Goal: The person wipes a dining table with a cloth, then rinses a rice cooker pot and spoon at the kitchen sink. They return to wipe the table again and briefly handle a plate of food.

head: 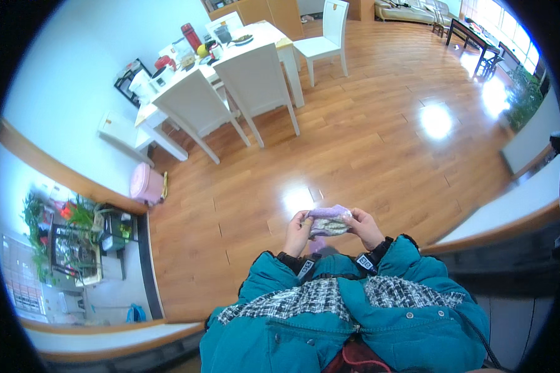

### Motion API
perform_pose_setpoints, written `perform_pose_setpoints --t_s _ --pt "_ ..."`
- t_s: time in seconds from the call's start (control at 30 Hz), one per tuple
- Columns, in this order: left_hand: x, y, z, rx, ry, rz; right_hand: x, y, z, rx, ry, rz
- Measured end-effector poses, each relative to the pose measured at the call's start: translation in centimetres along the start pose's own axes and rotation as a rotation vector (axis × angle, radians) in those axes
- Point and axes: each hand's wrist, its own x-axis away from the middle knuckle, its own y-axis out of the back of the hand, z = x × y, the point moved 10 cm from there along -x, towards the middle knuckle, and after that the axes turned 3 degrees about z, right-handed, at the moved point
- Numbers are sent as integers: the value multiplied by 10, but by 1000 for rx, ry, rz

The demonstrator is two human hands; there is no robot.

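A folded purple and whitish cloth [330,219] is stretched between my two hands, in front of my teal jacket. My left hand [298,231] grips its left end, with the thumb on top. The right end is pinched by my right hand [366,227]. Below the cloth, a purple patch [317,245] shows near the floor; I cannot tell whether it is a slipper or something else. Both wrists wear dark straps with printed tags.
A white dining table [287,43] with dishes, a red thermos [191,36] and several white chairs [256,77] stands ahead to the left. A pink bin [147,183] sits by the wall. Potted plants [79,214] fill the room at left. Wooden floor [354,154] stretches ahead toward a sofa [413,11].
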Motion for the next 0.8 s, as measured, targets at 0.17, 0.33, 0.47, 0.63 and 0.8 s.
perform_pose_setpoints --t_s 0.17,0.33,0.47,0.63,0.8 --pt "-166 -15 -60 -48 -212 44 -110 22 90 108 220 49" --pt "-287 -62 -94 -357 -295 154 -210 67 123 147 182 10" --pt "-380 -105 -113 -304 -256 412 -310 127 143 -17 50 -77" --pt "-535 -143 -163 -231 -303 461 -452 205 214 -100 -88 -69" --pt "-675 -120 -220 -271 -309 64 -573 234 332 -17 36 108"
